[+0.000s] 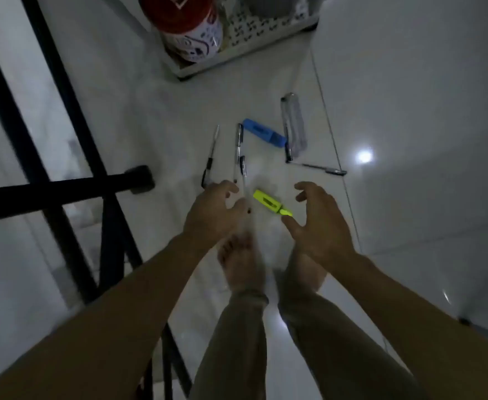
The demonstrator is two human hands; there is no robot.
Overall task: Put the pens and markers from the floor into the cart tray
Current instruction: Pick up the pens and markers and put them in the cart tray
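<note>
Your left hand (213,209) and right hand (317,223) hover spread and empty over the floor; pinch the yellow highlighter (270,204) mid-body; the pen (244,180) beside it looks blurred, so grasp slowly.

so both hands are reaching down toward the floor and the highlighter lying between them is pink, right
Not quite: the highlighter between the left hand and right hand is yellow, not pink, as the head view shows. Both hands are indeed reaching down toward the floor, open and holding nothing.
</note>
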